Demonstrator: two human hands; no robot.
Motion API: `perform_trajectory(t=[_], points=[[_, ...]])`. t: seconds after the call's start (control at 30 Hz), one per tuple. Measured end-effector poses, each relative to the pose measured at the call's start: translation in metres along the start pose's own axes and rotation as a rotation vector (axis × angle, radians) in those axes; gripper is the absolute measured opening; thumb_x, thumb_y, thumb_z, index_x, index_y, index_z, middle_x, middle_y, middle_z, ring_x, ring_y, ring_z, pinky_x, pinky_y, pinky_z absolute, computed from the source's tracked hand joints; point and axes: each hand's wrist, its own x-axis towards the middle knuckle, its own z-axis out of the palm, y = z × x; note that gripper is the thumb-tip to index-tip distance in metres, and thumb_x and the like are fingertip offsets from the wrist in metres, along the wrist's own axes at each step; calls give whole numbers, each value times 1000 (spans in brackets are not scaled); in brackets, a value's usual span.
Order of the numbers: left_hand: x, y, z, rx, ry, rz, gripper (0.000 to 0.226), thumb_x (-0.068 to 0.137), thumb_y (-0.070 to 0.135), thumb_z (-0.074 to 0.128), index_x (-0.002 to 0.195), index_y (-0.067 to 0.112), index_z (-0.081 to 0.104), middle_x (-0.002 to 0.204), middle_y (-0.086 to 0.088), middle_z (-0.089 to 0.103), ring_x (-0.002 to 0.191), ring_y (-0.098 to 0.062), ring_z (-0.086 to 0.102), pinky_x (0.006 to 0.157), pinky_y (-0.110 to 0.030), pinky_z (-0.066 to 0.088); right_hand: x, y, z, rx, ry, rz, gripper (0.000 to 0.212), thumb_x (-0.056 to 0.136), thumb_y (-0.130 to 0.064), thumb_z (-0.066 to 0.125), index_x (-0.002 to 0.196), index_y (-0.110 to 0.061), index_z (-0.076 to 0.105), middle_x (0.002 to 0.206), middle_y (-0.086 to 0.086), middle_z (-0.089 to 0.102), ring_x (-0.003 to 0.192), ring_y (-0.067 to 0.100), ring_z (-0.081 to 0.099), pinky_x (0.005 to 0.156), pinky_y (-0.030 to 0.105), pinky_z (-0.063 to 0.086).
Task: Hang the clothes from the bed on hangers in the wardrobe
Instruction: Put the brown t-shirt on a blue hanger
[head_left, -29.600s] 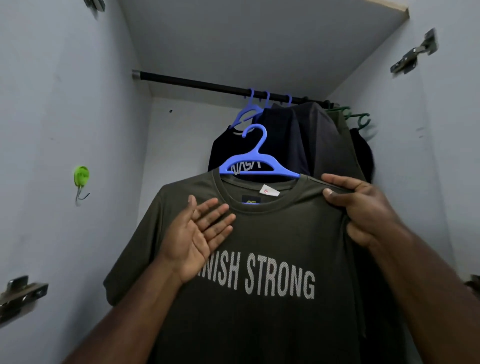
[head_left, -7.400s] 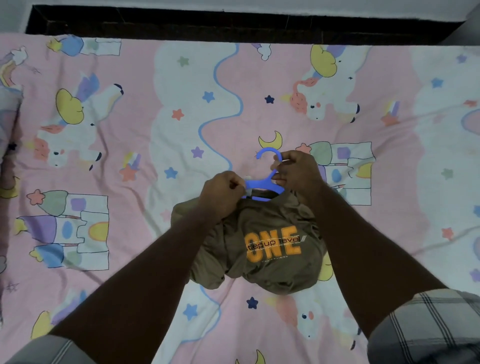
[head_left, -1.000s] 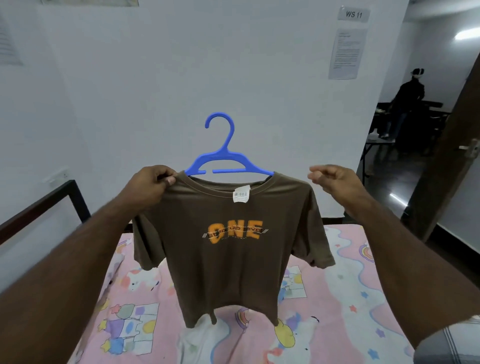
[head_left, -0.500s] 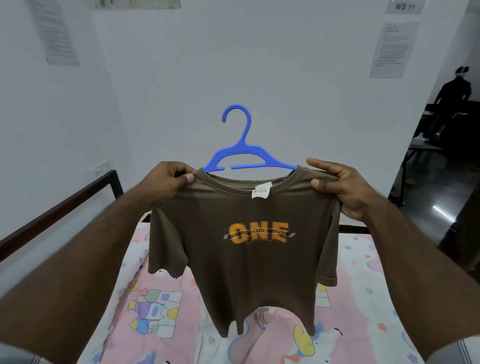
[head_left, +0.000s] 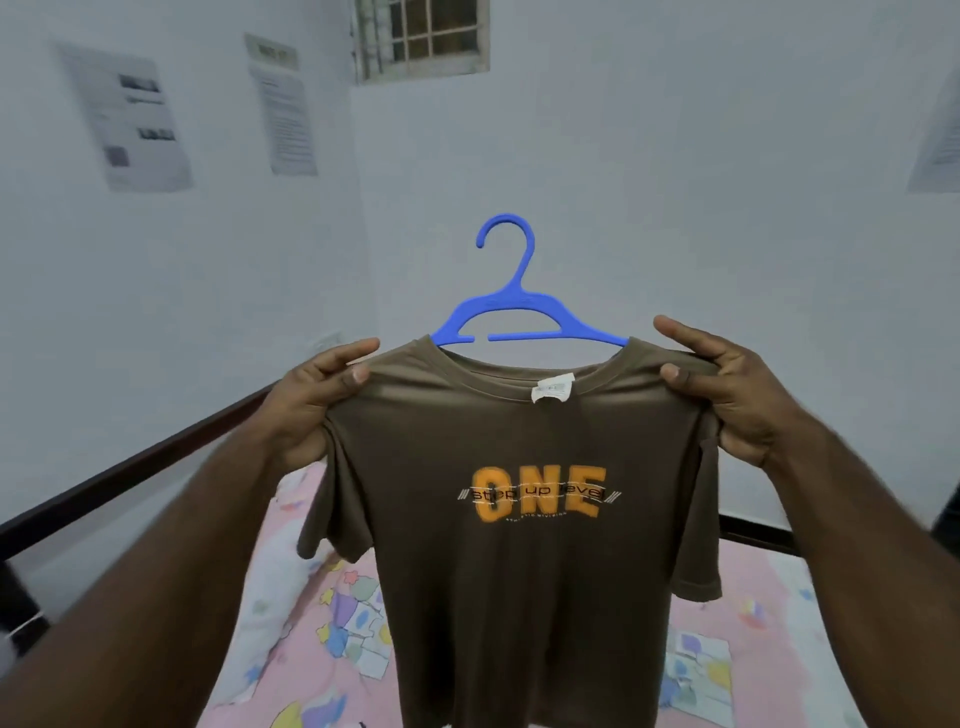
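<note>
Brown T-shirt (head_left: 524, 545) on blue hanger (head_left: 514, 312), held up over bed (head_left: 753, 623). We pinch both shoulders, left hand (head_left: 311, 410), right hand (head_left: 727, 395), keeping it spread, hook free (wardrobe out of view).

Brown "ONE" tee (head_left: 524, 571) on blue hanger (head_left: 511, 312), upright, held above bed (head_left: 311, 649).

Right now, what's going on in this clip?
A person is holding up a brown T-shirt that is already threaded onto a blue hanger. The left hand pinches one shoulder of the shirt and the right hand pinches the other, spreading it flat above a bed with a pink patterned sheet. The hanger's hook is free; no wardrobe is in view, so the shirt is not yet hung.
</note>
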Motion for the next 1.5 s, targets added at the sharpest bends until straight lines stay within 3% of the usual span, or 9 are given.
perform_trajectory(t=[0.1, 0.2, 0.53, 0.73, 0.9, 1.03, 1.13, 1.27, 1.5], points=[[-19, 5, 2, -5, 70, 15, 54, 68, 17, 80, 122, 15, 71, 118, -14, 69, 92, -19, 72, 76, -30, 60, 14, 1, -3, -154, -88, -1, 79, 52, -40, 94, 125, -26, 70, 121, 5, 71, 109, 16, 68, 88, 22, 55], [-43, 13, 6, -24, 145, 44, 46, 76, 9, 73, 122, 12, 68, 113, -13, 73, 88, -19, 73, 73, -29, 60, 28, 4, 3, -184, -137, -22, 91, 35, -55, 97, 117, -23, 74, 122, -2, 71, 114, 11, 66, 87, 18, 54], [-147, 44, -33, 24, 403, 105, 50, 71, 11, 77, 120, 18, 73, 108, -18, 72, 85, -22, 72, 81, -31, 61, 51, 31, 98, 88, -398, 27, 72, 71, 4, 68, 137, -24, 59, 127, 0, 69, 119, 15, 64, 88, 23, 56], [-228, 67, -62, 20, 558, 151, 46, 87, 2, 62, 131, 15, 64, 110, -17, 72, 88, -22, 72, 81, -31, 61, 45, 26, 182, 156, -542, 37, 72, 71, 3, 68, 139, -20, 57, 125, 2, 70, 117, 16, 66, 84, 21, 57], [-309, 89, -88, 48, 688, 190, 48, 84, -1, 62, 130, 14, 64, 125, -14, 69, 102, -24, 70, 91, -34, 58, 17, 17, 262, 171, -650, 32, 84, 53, -15, 81, 135, -19, 61, 121, 2, 72, 111, 15, 69, 81, 21, 57], [-385, 109, -108, 52, 810, 222, 47, 80, -3, 65, 123, 15, 70, 118, -16, 70, 92, -25, 70, 85, -36, 59, -18, 7, 329, 162, -744, 18, 69, 67, -1, 75, 132, -20, 63, 109, -5, 76, 99, 10, 72, 75, 17, 56], [-443, 124, -117, 72, 888, 250, 46, 80, -3, 64, 123, 14, 70, 114, -15, 71, 91, -23, 71, 82, -35, 61, -51, -4, 375, 162, -818, 36, 62, 75, 7, 74, 129, -22, 66, 110, 3, 75, 98, 17, 73, 76, 21, 58], [-512, 141, -118, 129, 987, 276, 39, 89, -5, 56, 120, 16, 68, 101, -9, 75, 81, -17, 73, 69, -27, 61, -91, -19, 423, 181, -889, 44, 56, 74, 2, 78, 123, -25, 71, 109, 8, 75, 96, 22, 73, 76, 26, 59], [-600, 166, -110, 186, 1112, 322, 34, 90, -2, 56, 116, 15, 71, 106, -8, 75, 84, -16, 73, 76, -26, 61, -144, -42, 479, 243, -995, 18, 43, 76, 2, 78, 114, -18, 74, 117, 8, 72, 103, 21, 71, 80, 25, 57]])
